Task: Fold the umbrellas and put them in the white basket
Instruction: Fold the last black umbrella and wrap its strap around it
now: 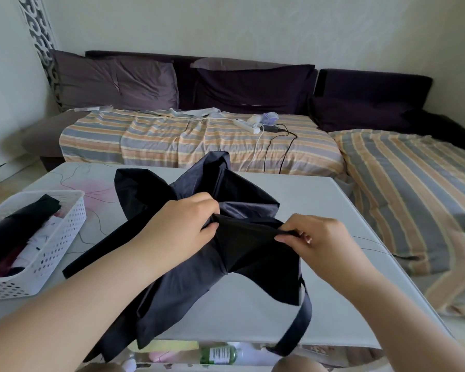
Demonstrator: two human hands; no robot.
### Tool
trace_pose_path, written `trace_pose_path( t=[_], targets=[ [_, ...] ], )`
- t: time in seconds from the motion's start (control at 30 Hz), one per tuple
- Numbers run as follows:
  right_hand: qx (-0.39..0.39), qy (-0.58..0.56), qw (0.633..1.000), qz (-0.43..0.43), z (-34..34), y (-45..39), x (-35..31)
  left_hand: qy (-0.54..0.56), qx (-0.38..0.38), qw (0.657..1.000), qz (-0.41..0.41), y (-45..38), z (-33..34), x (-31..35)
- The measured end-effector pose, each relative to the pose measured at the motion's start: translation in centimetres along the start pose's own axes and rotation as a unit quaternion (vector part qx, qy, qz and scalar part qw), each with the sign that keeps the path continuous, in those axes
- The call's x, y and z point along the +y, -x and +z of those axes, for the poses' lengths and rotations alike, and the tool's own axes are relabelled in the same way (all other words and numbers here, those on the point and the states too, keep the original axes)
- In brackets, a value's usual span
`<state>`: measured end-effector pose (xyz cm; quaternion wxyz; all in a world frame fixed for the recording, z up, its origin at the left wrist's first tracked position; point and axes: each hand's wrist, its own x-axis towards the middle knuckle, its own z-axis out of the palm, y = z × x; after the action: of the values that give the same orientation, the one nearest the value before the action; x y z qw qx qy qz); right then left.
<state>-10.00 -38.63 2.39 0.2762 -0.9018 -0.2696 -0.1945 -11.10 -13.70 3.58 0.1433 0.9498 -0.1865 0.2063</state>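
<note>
A dark navy umbrella (199, 285) lies collapsed and loose across the white table (320, 285), its canopy spread in several flaps and its strap hanging over the near edge. My left hand (183, 224) pinches a fold of the canopy near the middle. My right hand (314, 237) pinches the same fold's other end, so the cloth is stretched between them. The white perforated basket (51, 253) stands on the table's left side and holds a folded black umbrella (19, 224) with other folded ones beneath it.
A sofa bed (199, 140) with a striped cover runs behind and to the right of the table, with a power strip (249, 125) and cables on it. Bottles (220, 354) lie on a shelf below the table's near edge.
</note>
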Motion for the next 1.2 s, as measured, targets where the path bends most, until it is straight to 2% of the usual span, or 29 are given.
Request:
trace_pose_path(
  t=[0.1, 0.2, 0.37, 0.6, 0.73, 0.8, 0.97, 1.03, 1.13, 1.2],
  targets=[
    [-0.009, -0.074, 0.994, 0.077, 0.0, 0.5, -0.5, 0.004, 0.014, 1.0, -0.02, -0.2, -0.3, 0.0],
    [0.046, -0.123, 0.986, 0.103, -0.2, 1.0, -0.7, 0.008, 0.021, 0.999, -0.038, -0.5, -0.3, -0.1],
    [-0.056, -0.035, 0.994, 0.091, 0.5, 1.5, -0.9, 0.01, 0.002, 0.999, -0.038, -0.5, -0.3, 0.1],
    [-0.098, -0.007, 0.995, -0.011, 2.7, 0.1, -2.4, 0.013, -0.011, 0.999, -0.03, -0.3, -0.5, 0.7],
    [-0.082, -0.017, 0.992, -0.094, 3.4, -0.2, -2.7, 0.013, -0.014, 0.999, -0.037, -0.5, -0.5, 0.7],
    [-0.075, -0.014, 0.992, -0.1, 3.6, -0.2, -2.9, 0.013, -0.01, 0.999, -0.038, -0.6, -0.5, 0.6],
    [-0.084, 0.016, 0.994, -0.075, 4.1, -0.4, -4.1, 0.019, -0.017, 0.999, -0.036, -0.5, -0.3, 0.8],
    [-0.109, 0.094, 0.989, -0.028, 3.9, -0.3, -4.0, 0.016, -0.007, 0.999, -0.041, -0.5, -0.5, 0.5],
    [-0.2, 0.161, 0.963, 0.088, 2.5, -0.1, -2.7, 0.018, 0.007, 0.999, -0.041, -0.2, -0.7, 0.3],
    [-0.192, 0.176, 0.961, 0.087, 1.4, -0.1, -2.1, 0.015, 0.0, 1.0, -0.021, -0.2, -0.5, 0.5]
  ],
)
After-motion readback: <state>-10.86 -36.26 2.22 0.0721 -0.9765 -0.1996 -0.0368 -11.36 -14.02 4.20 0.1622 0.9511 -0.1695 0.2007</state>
